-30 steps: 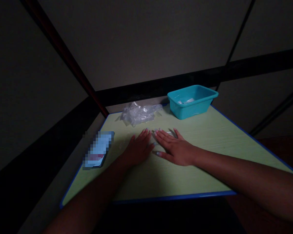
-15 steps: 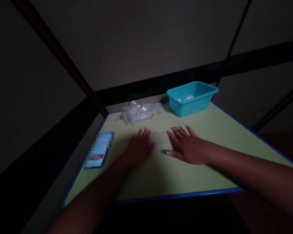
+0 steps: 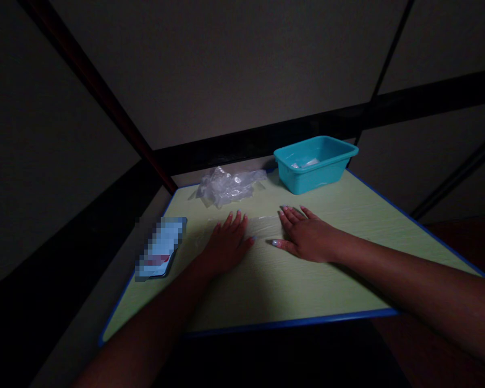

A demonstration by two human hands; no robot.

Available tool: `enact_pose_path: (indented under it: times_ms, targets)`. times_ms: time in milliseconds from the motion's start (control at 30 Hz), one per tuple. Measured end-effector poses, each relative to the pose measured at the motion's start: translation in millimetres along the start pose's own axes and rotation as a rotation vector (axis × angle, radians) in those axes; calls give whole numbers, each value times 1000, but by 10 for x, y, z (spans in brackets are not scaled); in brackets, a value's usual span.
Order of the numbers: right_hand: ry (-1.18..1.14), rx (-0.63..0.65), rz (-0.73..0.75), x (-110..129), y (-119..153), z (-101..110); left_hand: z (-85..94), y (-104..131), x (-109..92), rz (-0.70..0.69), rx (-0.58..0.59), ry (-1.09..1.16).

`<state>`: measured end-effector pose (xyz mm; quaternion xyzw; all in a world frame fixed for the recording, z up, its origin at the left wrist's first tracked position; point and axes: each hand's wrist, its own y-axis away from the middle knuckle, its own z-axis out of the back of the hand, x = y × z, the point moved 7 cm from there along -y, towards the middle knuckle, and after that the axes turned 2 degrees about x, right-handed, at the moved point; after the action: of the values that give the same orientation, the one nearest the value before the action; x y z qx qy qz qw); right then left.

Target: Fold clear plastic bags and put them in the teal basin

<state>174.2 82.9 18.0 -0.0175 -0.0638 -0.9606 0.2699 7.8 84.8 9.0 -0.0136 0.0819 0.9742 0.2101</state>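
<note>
A thin clear plastic piece (image 3: 262,229) lies flat on the pale green table (image 3: 275,291), its edges hard to make out. My left hand (image 3: 228,242) rests palm down on its left part, fingers spread and pointing away from me. Over its right part lies my right hand (image 3: 305,234), also palm down, with the thumb apart from the fingers. Neither hand grips anything. Beyond my left hand sits a crumpled heap of clear plastic bags (image 3: 226,186).
A turquoise basin (image 3: 315,178) with something whitish inside stands at the back right of the table. On the left edge lies a phone (image 3: 164,248) with its screen lit and blurred. A wall (image 3: 242,70) rises behind the table.
My right hand has slid slightly away from me over the table. My left hand stays nearly in place. The whole view has shifted a little.
</note>
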Motion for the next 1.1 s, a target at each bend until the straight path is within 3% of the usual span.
enact_pose_path:
  times_ms: [300, 400, 500, 567, 833, 1100]
  targets:
    - [-12, -74, 5, -71, -2, -66, 49, 53, 46, 120, -73, -6]
    - [-3, -72, 3, -57, 4, -63, 111, 66, -193, -83, -105, 21]
    - [-6, -56, -14, -45, 11, -50, 74, 90, -443, -321, -49, 62]
    - [9, -41, -24, -43, 14, -49, 33, 88, -484, -355, -8, 75]
    - [21, -34, -13, -42, 19, -39, 25, 51, -165, -165, 38, 126]
    - [-29, -87, 16, -89, 3, -99, -19, -31, 334, -11, 36, 123]
